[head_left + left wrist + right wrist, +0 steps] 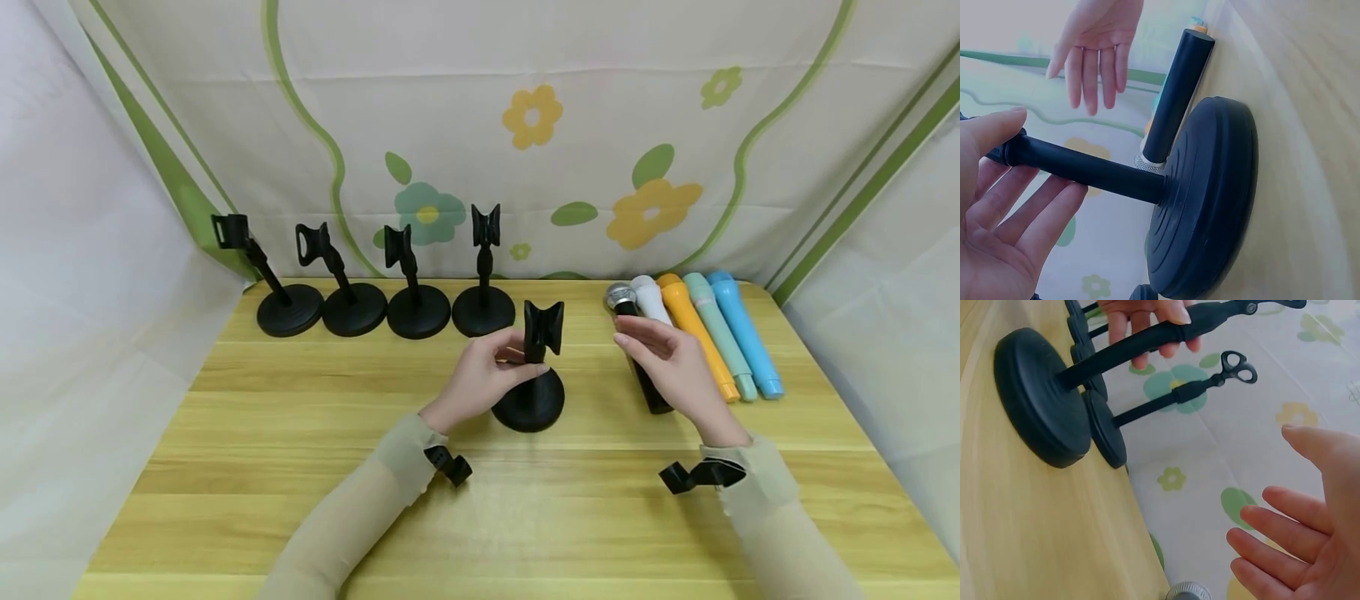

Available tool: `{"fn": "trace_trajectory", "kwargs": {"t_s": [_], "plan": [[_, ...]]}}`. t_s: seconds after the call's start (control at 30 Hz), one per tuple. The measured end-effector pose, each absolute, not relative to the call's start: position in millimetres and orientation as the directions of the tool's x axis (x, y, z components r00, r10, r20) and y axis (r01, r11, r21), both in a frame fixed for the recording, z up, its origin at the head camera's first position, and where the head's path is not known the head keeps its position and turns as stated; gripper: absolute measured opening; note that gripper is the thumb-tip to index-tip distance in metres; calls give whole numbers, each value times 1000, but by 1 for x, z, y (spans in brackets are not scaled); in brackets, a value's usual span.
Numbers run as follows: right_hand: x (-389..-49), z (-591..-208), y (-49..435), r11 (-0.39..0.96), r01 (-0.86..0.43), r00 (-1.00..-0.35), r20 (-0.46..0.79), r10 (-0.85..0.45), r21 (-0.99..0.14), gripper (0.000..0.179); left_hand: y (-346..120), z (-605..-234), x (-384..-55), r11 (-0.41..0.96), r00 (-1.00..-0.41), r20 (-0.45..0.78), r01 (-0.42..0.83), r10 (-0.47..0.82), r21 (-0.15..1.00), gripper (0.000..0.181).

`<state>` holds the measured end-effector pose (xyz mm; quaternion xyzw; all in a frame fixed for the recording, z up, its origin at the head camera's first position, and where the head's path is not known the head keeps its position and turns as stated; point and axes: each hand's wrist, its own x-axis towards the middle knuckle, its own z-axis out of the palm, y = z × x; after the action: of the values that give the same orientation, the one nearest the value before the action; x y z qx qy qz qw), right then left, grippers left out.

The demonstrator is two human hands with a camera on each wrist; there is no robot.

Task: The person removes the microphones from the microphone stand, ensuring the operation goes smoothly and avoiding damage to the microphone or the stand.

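My left hand (487, 375) holds a black desktop microphone stand (528, 407) by the upper part of its pole, thumb on one side and fingers on the other. Its round base sits at the table in the middle, with the clip at the top pointing up. In the left wrist view the pole (1097, 167) crosses between thumb and fingers. My right hand (678, 367) hovers over a black microphone (651, 392) with a silver mesh head, fingers extended and nothing in them. The right wrist view shows that hand (1300, 544) spread apart from the stand.
Several more black stands (417, 312) line the back left edge. Right of the black microphone lie a white microphone (649, 298), an orange one (697, 333), a mint green one (722, 337) and a blue one (747, 333). A flowered curtain (450, 100) hangs behind the wooden table (300, 450).
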<state>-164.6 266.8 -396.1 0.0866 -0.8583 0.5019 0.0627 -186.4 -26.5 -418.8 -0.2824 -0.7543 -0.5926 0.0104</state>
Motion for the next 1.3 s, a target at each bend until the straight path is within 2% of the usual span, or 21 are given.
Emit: {"fn": "trace_trajectory", "kwargs": {"t_s": [0.4, 0.7, 0.9, 1.3], "plan": [[-165, -404, 284, 587, -205, -976, 211, -60, -783, 52, -3, -409, -220, 123, -832, 399, 475, 386, 871, 15], [-166, -402, 295, 666, -174, -974, 225, -10, -725, 59, 11, -402, -246, 174, -854, 394, 469, 341, 866, 21], [-166, -402, 301, 718, -173, -964, 264, 15, -674, 57, 20, -401, -261, 163, -875, 373, 435, 307, 886, 23], [-170, -401, 306, 763, -225, -948, 318, -27, -606, 62, 40, -411, -293, 139, -896, 367, 409, 251, 902, 29]]}}
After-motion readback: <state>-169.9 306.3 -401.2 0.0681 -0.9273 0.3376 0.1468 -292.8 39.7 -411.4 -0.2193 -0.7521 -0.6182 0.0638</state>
